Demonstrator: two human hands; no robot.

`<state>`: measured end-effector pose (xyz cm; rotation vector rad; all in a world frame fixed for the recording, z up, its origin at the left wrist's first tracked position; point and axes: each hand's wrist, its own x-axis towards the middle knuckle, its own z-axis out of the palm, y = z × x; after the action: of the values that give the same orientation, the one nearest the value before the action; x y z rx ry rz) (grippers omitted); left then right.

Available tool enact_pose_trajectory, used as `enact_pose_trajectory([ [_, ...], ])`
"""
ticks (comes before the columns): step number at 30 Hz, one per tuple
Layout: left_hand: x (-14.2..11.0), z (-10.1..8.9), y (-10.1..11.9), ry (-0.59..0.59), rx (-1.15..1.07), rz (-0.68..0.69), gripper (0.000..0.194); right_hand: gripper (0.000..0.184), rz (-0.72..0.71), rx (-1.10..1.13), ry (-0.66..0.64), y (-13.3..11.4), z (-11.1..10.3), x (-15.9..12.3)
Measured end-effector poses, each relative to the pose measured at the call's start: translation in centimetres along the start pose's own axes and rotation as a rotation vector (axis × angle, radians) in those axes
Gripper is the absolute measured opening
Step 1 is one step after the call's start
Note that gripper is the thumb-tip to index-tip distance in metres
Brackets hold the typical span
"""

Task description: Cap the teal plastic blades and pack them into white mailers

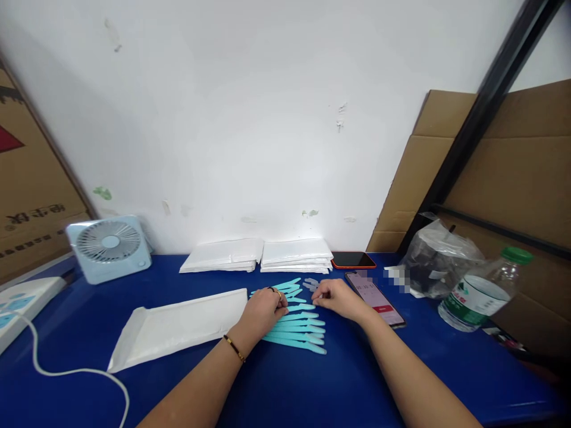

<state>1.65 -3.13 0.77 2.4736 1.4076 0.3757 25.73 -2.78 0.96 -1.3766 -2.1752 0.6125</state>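
Deep blue, the tabletop [352, 380] carries everything here. A long white pouch [187, 326] lies flat beside the left wrist, and two stacks of white packets [297, 254] sit against the wall. A lit phone [377, 300] rests next to the right forearm.

The left hand [262, 310] is loosely curled over the teal sticks [297, 329], which lie fanned in a row between the forearms; whether it grips one, I cannot tell. The right hand [341, 299] has thumb and forefinger drawn nearly together by the tip of a stick; what they pinch, if anything, is too small to make out. Smallest, a few clear pieces [310, 285] lie just beyond those fingertips.

For neat work, the left hand would best steady one handle lightly, its neighbours undisturbed, while the right keeps its pinch small and in line with the tip.
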Motion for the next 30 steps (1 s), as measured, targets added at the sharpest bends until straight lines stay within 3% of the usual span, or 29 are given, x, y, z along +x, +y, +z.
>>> enact_pose_trajectory([
  [4,-0.6,-0.4,0.1,0.08,0.109,0.057,0.023,0.013,0.078,-0.161,0.192,1.8,-1.8,0.0],
  [10,-1.0,0.0,0.8,0.072,0.275,0.193,0.026,0.014,0.02,-0.178,0.121,2.0,-1.0,0.4],
  [22,-1.5,1.4,3.6,0.084,0.326,0.207,0.041,0.004,0.086,-0.105,-0.09,0.9,-1.3,-0.7],
  [30,-1.9,1.3,4.1,0.099,0.231,0.208,0.047,0.005,0.018,-0.038,-0.026,0.6,0.7,0.2],
])
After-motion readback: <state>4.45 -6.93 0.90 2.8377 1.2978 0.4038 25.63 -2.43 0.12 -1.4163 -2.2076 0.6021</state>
